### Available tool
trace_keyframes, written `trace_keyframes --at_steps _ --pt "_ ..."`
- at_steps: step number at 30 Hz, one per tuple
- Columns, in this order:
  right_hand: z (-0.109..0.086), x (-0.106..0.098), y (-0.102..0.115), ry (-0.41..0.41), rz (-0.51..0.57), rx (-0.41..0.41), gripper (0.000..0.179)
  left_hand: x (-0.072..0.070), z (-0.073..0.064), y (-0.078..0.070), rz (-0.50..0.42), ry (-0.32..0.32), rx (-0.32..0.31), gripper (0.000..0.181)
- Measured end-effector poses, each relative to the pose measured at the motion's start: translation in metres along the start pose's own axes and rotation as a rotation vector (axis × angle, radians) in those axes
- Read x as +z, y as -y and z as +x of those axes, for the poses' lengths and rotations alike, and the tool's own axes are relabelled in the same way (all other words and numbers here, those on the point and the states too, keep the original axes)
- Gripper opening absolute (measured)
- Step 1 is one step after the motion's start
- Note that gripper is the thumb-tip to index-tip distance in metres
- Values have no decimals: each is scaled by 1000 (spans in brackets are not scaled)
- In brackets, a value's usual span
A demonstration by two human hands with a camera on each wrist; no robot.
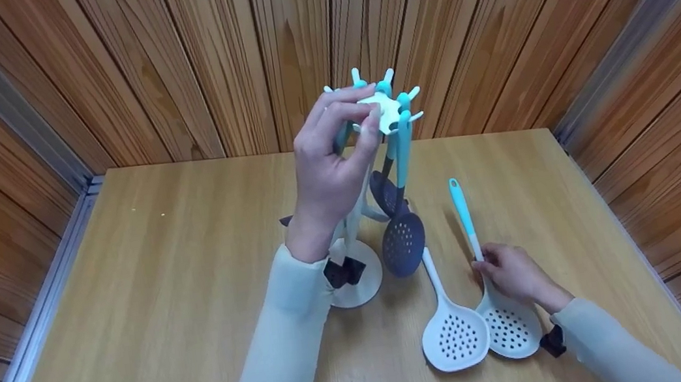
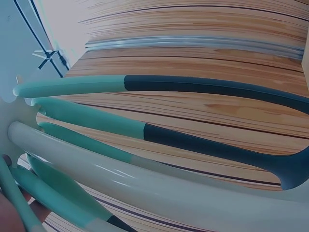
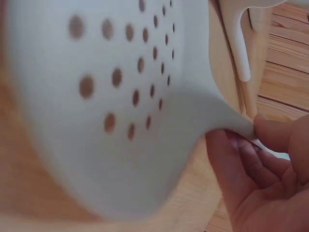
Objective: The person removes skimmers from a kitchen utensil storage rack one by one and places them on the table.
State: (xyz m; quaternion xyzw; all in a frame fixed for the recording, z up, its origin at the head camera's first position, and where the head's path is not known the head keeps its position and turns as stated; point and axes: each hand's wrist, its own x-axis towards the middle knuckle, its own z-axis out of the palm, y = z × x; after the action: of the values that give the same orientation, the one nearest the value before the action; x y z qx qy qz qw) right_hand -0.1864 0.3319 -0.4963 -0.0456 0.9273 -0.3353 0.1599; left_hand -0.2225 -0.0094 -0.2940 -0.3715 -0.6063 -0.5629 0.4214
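Note:
My left hand [image 1: 331,143] grips the top of a utensil stand, thumb and fingers at its pale hooked crown [image 1: 387,112]. From the hooks hang several turquoise-handled utensils, among them a dark skimmer [image 1: 405,245]. The left wrist view shows the stand's white post [image 2: 120,174] with dark-shafted handles [image 2: 87,116] beside it. Low on the right, my right hand [image 1: 516,273] pinches the neck of a white skimmer [image 1: 511,329] with a turquoise handle end. Its perforated head [image 3: 116,164] fills much of the right wrist view. A second white skimmer [image 1: 455,340] lies against it on the left.
The stand's round white base [image 1: 371,285] sits on the wooden table [image 1: 166,319], partly behind my left forearm. Wood-panelled walls [image 1: 218,62] enclose the table at the back and both sides. A metal rail [image 1: 37,336] runs along the left edge.

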Motion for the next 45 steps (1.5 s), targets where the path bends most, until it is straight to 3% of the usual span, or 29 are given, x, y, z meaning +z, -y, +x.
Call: trace_keyframes --at_steps 7,15,29,40,45 --pt "10 -7 4 110 -80 67 15 1 -1 0 -4 0 -7 13" --pt "21 -8 8 161 -133 92 17 0 0 -1 -3 2 -4 13" --pt "26 -7 8 156 -196 69 22 -3 -1 -1 31 4 -29 13" --pt "26 -7 16 178 -177 107 23 -9 4 -2 78 66 -42 11" --pt "26 -4 20 186 -140 128 20 -15 7 0 48 106 -45 11"
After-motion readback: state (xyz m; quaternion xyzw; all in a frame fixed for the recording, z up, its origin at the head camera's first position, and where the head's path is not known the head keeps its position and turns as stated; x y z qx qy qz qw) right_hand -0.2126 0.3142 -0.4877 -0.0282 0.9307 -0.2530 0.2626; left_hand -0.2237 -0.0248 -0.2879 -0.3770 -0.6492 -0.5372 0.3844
